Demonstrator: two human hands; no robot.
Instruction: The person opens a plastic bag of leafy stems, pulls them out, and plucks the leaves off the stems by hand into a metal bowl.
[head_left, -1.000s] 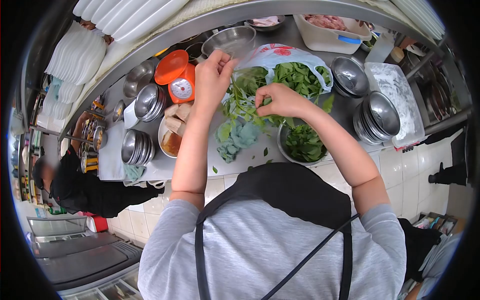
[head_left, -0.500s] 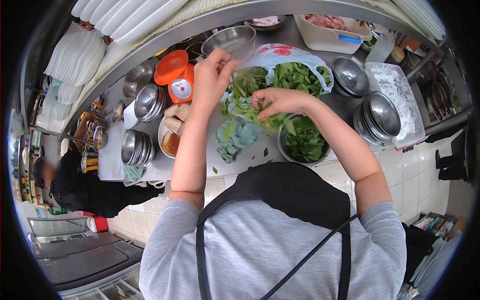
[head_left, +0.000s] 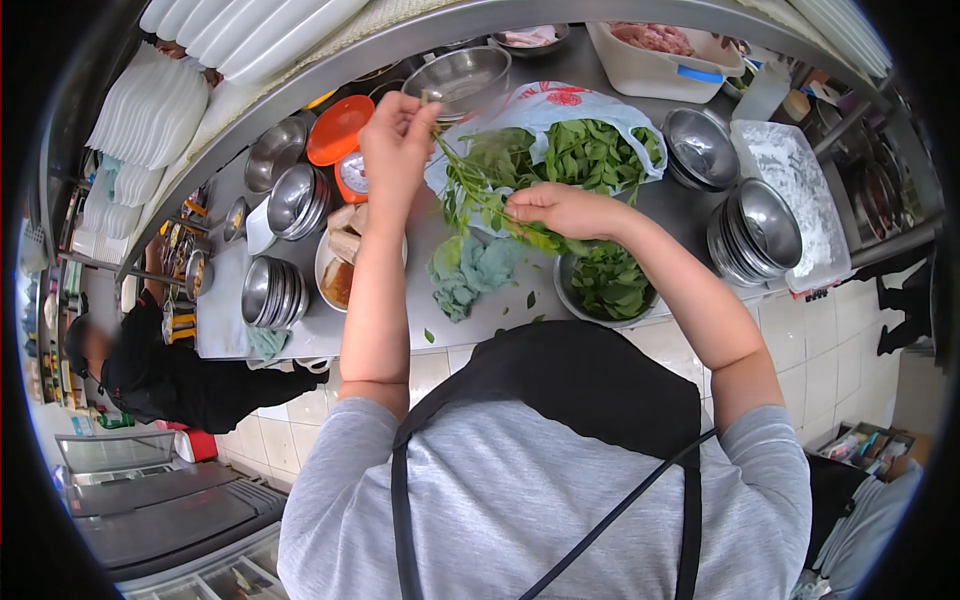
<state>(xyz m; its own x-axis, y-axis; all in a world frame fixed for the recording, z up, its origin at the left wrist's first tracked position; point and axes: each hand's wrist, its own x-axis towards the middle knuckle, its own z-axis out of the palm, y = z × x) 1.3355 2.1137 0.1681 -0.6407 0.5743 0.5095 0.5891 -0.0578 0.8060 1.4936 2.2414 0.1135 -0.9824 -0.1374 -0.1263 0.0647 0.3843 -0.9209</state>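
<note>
My left hand [head_left: 398, 140] is closed around the upper stem end of a leafy herb sprig [head_left: 468, 180], raised over the counter. Lower on the same sprig, the fingers of my right hand [head_left: 565, 212] are pinched on its leaves. Behind it lies a white plastic bag [head_left: 535, 105] with red print, full of green leafy stems [head_left: 600, 150]. Just below my right hand, a metal bowl [head_left: 640, 318] holds loose picked leaves [head_left: 608, 285]. A crumpled green cloth [head_left: 475, 278] rests on the counter to the left of this bowl.
A white bowl of pale chunks [head_left: 345, 245] and an orange scale [head_left: 352, 172] stand left. Stacked metal bowls [head_left: 275, 295] flank both sides, with another stack [head_left: 770, 225] at right. A tub of raw meat [head_left: 650, 75] sits behind. Another person [head_left: 150, 360] works at far left.
My left hand has shifted slightly left with the stem. My right hand's fingers have closed on the sprig's leaves, and the sprig is stretched between both hands.
</note>
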